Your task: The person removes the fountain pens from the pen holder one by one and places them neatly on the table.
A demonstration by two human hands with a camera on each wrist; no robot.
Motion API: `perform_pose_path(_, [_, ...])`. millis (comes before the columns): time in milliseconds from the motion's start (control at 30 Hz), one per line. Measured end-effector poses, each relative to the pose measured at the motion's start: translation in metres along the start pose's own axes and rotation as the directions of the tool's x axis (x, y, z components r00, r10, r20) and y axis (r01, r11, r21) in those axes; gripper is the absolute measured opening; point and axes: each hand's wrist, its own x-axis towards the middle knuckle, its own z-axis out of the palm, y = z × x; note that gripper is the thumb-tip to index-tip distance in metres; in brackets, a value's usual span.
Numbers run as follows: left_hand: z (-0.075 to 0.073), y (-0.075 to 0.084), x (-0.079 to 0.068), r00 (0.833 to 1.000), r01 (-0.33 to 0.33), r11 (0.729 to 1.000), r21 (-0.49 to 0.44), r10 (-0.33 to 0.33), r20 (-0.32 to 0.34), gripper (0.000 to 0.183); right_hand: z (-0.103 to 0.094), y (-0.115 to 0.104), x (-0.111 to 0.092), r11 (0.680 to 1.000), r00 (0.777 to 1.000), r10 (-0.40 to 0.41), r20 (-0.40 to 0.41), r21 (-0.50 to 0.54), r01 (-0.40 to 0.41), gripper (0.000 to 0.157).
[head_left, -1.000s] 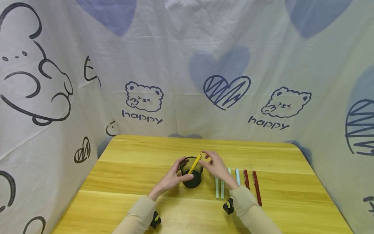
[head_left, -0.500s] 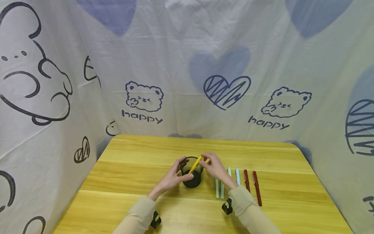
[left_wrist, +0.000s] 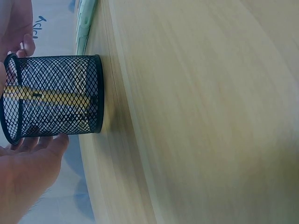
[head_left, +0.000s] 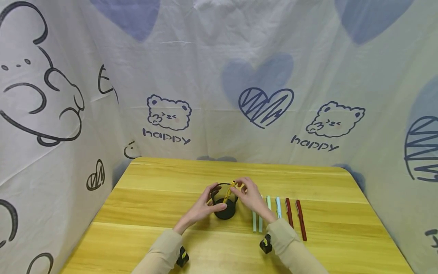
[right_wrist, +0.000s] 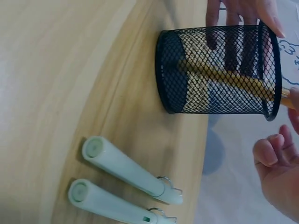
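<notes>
A black mesh pen holder (head_left: 224,212) stands upright on the table. My left hand (head_left: 202,208) holds it from the left, thumb at the front and fingers round the far side. Inside it leans a yellow pen (head_left: 227,195), its lower end seen through the mesh in the left wrist view. At the rim, my right hand (head_left: 251,197) pinches the pen's upper end between thumb and finger. The right wrist view shows fingertips on the yellow pen (right_wrist: 233,80) just outside the rim, the other fingers curled.
Right of the holder lie pale green pens (head_left: 254,222), a light blue pen (head_left: 278,207) and two dark red pens (head_left: 300,220), roughly in a row under and beside the right forearm. A printed white cloth (head_left: 219,114) hangs behind the wooden table (head_left: 154,190).
My right hand's raised fingers have come down to the yellow pen. The pen has turned and stands a little more upright in the holder. The left hand has stayed put.
</notes>
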Motion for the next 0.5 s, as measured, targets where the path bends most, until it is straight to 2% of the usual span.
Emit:
perform_pose_path(200, [-0.0001, -0.0002, -0.0002, 1.000, 0.000, 1.000, 0.001, 0.000, 0.004, 0.089, 0.0030, 0.0024, -0.0036, 0.996, 0.993, -0.084, -0.082, 0.005, 0.085, 0.020])
perform_pose_path(333, [-0.0004, -0.0004, 0.0003, 1.000, -0.001, 1.000, -0.007, 0.001, 0.007, 0.088, 0.0046, 0.0048, -0.0056, 0.988, 0.980, -0.155, -0.123, -0.002, 0.156, 0.016])
perform_pose_path(500, [-0.0005, -0.0005, 0.0005, 1.000, -0.004, 1.000, 0.001, 0.004, 0.012, 0.088, 0.0056, 0.0063, -0.0077, 0.974, 0.962, -0.211, -0.172, 0.044, 0.221, 0.014])
